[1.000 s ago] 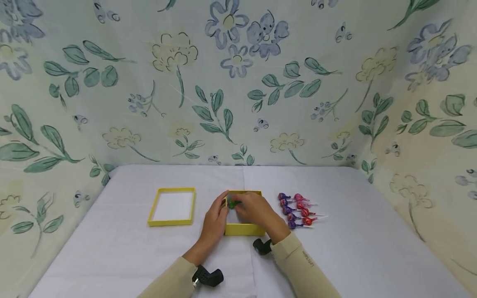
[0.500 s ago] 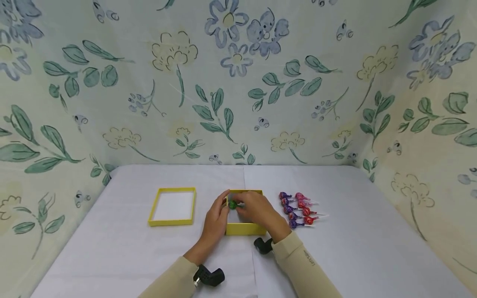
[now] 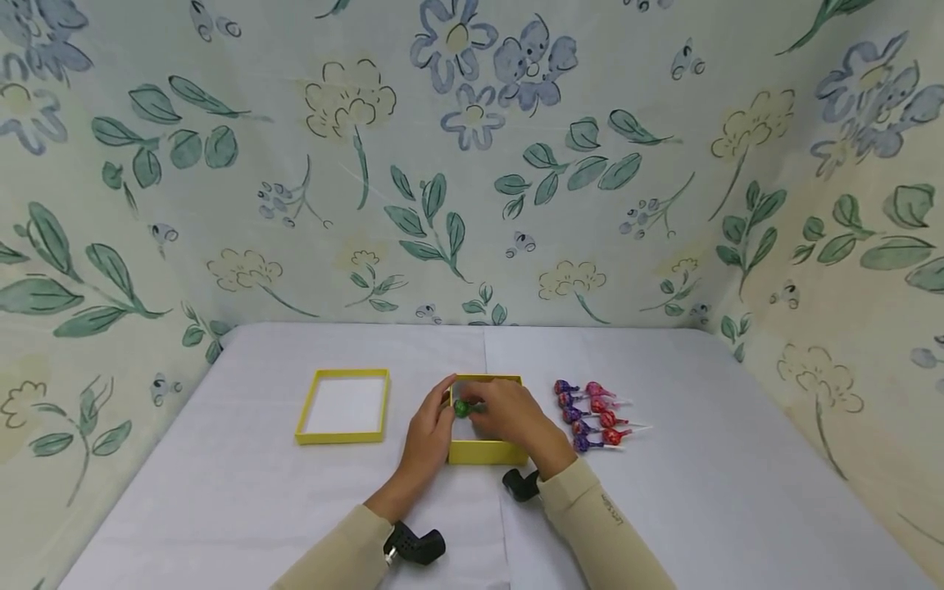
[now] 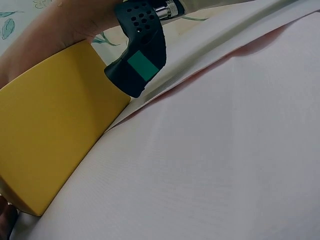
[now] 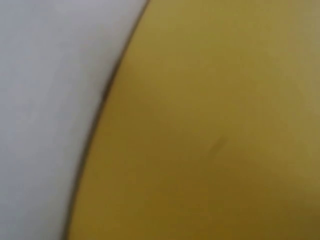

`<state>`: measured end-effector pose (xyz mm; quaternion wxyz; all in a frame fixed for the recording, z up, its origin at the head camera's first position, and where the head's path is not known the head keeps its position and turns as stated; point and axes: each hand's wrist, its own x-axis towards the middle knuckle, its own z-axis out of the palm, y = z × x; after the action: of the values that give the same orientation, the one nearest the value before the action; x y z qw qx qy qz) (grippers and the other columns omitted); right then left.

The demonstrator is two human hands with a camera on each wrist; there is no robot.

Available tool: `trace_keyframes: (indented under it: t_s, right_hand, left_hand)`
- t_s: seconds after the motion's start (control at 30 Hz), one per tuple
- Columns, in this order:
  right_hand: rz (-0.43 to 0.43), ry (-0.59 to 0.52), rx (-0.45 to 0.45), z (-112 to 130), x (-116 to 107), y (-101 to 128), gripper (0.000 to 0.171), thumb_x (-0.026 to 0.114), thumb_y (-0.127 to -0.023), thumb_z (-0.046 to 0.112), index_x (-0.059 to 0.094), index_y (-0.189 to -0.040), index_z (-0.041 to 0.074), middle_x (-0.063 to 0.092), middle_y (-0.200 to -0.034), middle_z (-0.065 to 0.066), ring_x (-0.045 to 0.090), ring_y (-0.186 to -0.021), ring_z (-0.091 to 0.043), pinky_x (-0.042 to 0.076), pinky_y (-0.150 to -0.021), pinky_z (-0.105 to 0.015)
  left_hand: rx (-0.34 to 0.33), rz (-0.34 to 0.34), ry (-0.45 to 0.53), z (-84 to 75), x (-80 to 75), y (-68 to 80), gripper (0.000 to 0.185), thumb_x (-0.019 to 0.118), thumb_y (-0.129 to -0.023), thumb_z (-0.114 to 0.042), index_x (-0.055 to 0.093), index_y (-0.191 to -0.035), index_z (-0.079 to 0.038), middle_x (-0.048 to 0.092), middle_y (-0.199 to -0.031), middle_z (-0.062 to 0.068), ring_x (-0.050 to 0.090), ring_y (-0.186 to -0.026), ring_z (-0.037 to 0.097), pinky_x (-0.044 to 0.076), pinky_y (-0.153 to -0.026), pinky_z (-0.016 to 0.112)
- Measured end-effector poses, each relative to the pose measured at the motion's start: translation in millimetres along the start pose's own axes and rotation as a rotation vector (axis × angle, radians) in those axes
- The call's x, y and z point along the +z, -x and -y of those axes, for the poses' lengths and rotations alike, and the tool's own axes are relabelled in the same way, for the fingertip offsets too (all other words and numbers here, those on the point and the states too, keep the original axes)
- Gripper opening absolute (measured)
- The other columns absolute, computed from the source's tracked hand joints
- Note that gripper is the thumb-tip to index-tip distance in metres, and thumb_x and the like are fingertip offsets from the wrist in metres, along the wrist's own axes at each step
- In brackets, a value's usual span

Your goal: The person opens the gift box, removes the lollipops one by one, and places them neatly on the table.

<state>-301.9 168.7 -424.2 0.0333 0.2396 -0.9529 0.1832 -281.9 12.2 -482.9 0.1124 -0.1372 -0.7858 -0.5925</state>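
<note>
Lying farthest left on the white-covered counter (image 3: 243, 492) is a shallow yellow lid (image 3: 342, 406), open side up and showing its white inside, well apart from the hands. To its right, the left hand (image 3: 426, 442) is resting against the left wall of the yellow box (image 3: 487, 451), fingers loosely curved along the box's edge with the thumb up near the far left corner; whether those fingers are actually gripping the wall cannot be told from the head view. In the left wrist view that same box wall is filling the left side as a plain yellow face sitting on the cloth, with the right wrist's black camera mount above it.

Sitting inside the box, near its left wall and between the two hands, is a green-wrapped lollipop (image 3: 462, 408). The right hand (image 3: 516, 422) is reaching over the box from the near right side, its fingers bent down together and closing on the green lollipop, covering most of the box's interior. The right wrist view is showing only a blurred yellow surface beside white cloth.

Just right of the box, near but not touching it, a cluster of purple and red lollipops (image 3: 590, 416) is lying in a neat stack on the counter, sticks pointing to the right.
</note>
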Motion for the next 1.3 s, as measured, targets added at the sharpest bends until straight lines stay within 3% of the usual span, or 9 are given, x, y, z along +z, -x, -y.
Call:
trace_keyframes:
  t_s: [0.1,0.43,0.77,1.0,1.3]
  right_hand:
    - [0.001,-0.015,-0.004,-1,0,0,0.022,0.074,-0.083,0.013,0.071,-0.104,0.019,0.072,-0.1,0.004,0.066,-0.096,-0.014,0.053,-0.089,-0.036]
    - [0.002,-0.024,-0.06,-1,-1,-2,0.013,0.075,-0.083,0.015,0.069,-0.094,0.02,0.071,-0.098,0.005,0.065,-0.094,-0.014,0.053,-0.088,-0.035]
    - [0.076,-0.029,-0.072,1,-5,-3,0.029,0.074,-0.083,0.014,0.072,-0.112,0.014,0.071,-0.105,0.002,0.065,-0.094,-0.014,0.053,-0.088,-0.035]
    - [0.116,-0.013,-0.079,3,-2,-6,0.021,0.075,-0.083,0.014,0.071,-0.104,0.016,0.07,-0.099,0.004,0.059,-0.079,-0.009,0.052,-0.076,-0.029]
    - [0.111,0.015,-0.085,4,1,-11,0.023,0.075,-0.084,0.014,0.071,-0.106,0.015,0.069,-0.099,0.005,0.062,-0.086,-0.009,0.053,-0.081,-0.029]
  left_hand:
    - [0.005,0.002,0.006,0.1,0.4,-0.1,0.049,0.04,-0.096,-0.008,0.045,-0.145,-0.018,0.045,-0.146,-0.001,0.046,-0.13,0.021,0.04,-0.106,0.041]
    - [-0.004,-0.009,0.006,-2.4,-1.6,-1.1,0.05,0.041,-0.096,-0.007,0.046,-0.143,-0.024,0.045,-0.146,-0.003,0.047,-0.13,0.02,0.04,-0.106,0.041]
    - [0.02,-0.006,0.007,-1.1,-0.1,-0.7,0.05,0.041,-0.096,-0.007,0.045,-0.144,-0.018,0.045,-0.146,0.0,0.047,-0.13,0.024,0.04,-0.106,0.044]
    - [0.013,0.009,0.01,0.9,1.5,0.6,0.049,0.04,-0.097,-0.008,0.044,-0.145,-0.019,0.044,-0.146,-0.004,0.045,-0.131,0.02,0.039,-0.106,0.04]
    - [-0.007,0.019,0.013,0.8,-0.6,-1.2,0.048,0.04,-0.098,-0.01,0.044,-0.145,-0.019,0.043,-0.146,-0.006,0.044,-0.131,0.018,0.039,-0.106,0.04]
